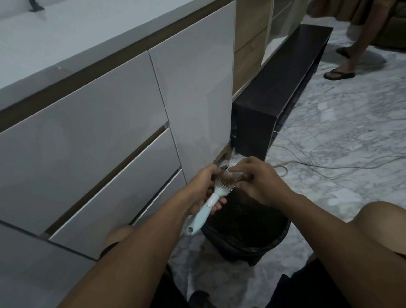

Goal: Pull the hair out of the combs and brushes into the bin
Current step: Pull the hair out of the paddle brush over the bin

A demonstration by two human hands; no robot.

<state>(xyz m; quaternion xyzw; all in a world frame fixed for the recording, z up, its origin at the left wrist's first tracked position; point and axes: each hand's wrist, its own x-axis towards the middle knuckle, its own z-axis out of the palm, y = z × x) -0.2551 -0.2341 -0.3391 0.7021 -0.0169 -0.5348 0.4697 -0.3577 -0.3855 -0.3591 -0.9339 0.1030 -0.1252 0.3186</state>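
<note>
I am looking at the glossy white drawer cabinet (75, 142) filling the nine o'clock side, then the round black-lined bin (249, 231) sitting on the marble floor at six o'clock of the hands. My left hand (202, 191) is gripping the pale blue plastic hairbrush (212, 200) directly over the bin, while my right hand (256, 182) is pinching the brown hair tangle (227, 179) in its bristles. I judge the pulling step underway; next I should lift the clump free and drop it.
</note>
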